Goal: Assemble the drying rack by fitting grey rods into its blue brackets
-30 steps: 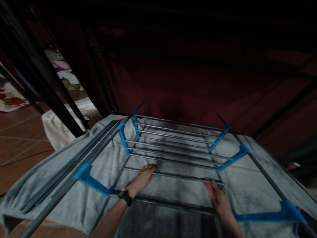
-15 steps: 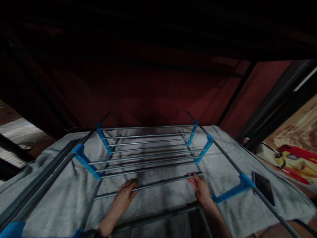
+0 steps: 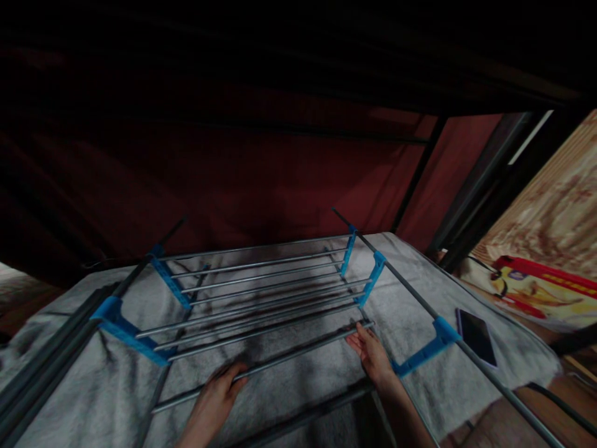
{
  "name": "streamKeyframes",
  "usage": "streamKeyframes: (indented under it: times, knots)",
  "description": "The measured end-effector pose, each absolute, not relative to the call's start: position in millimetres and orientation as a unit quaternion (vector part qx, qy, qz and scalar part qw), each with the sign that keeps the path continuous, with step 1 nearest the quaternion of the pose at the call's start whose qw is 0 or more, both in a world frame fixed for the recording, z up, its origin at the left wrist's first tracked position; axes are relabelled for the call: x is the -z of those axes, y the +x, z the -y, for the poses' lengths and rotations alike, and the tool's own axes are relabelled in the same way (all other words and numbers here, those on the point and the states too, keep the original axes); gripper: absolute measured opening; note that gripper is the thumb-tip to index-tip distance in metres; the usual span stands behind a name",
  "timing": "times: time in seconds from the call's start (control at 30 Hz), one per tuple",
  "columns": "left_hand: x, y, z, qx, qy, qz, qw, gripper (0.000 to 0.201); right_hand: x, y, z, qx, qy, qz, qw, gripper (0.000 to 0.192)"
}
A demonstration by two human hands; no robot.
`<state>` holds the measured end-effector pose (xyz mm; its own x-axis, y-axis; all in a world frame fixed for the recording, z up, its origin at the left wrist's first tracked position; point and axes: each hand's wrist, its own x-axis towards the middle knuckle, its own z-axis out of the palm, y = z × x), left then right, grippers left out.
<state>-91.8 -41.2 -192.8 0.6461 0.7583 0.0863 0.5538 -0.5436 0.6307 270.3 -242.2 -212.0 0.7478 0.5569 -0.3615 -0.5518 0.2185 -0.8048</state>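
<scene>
**Both hands on the nearest rail of the drying rack**

Dark red fabric is filling the background under a black frame, and below it a grey towel (image 3: pixel 289 373) is lying spread across the surface. I am looking down at a metal drying rack (image 3: pixel 261 292) resting flat on that towel, its thin silver rails running side to side between blue plastic brackets (image 3: pixel 125 330).

I am seeing the left hand (image 3: pixel 214 398) curling its fingers over the nearest rail (image 3: pixel 280 361), close to that rail's left end, gripping it narrowly. The right hand (image 3: pixel 373 354) is touching the same rail at its right end, fingers stretched along the bar and only loosely bent; I cannot tell whether it is truly clasping the bar or just pressing against it. The rail is slanting upward from left to right between the two hands.

A dark phone (image 3: pixel 476 336) is lying on the towel well to the right, just beyond the rack's long side bar (image 3: pixel 420 305). Farther right, a patterned cloth with red and yellow print (image 3: pixel 536 280) is showing beside black uprights.
</scene>
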Motion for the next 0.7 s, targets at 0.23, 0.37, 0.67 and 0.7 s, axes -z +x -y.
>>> streamKeyframes:
  times: [0.23, 0.37, 0.67, 0.7]
  knots:
    - [185.5, -95.0, 43.1, -0.167, 0.86, -0.39, 0.285, 0.03, 211.5, 267.0, 241.5, -0.353, -0.522, 0.011, 0.777, 0.031]
    - [188.0, -97.6, 45.2, -0.162, 0.862, -0.389, 0.283, 0.028, 213.1, 268.0, 240.7, -0.347, -0.512, -0.008, 0.786, 0.038]
    - [193.6, -101.4, 49.9, -0.206, 0.854, -0.39, 0.276, 0.026, 192.6, 280.0, 249.9, -0.314, -0.501, -0.013, 0.806, 0.044]
    - [195.0, -101.3, 49.9, -0.214, 0.85, -0.39, 0.281, 0.026, 188.5, 280.5, 250.1, -0.312, -0.501, -0.011, 0.808, 0.043]
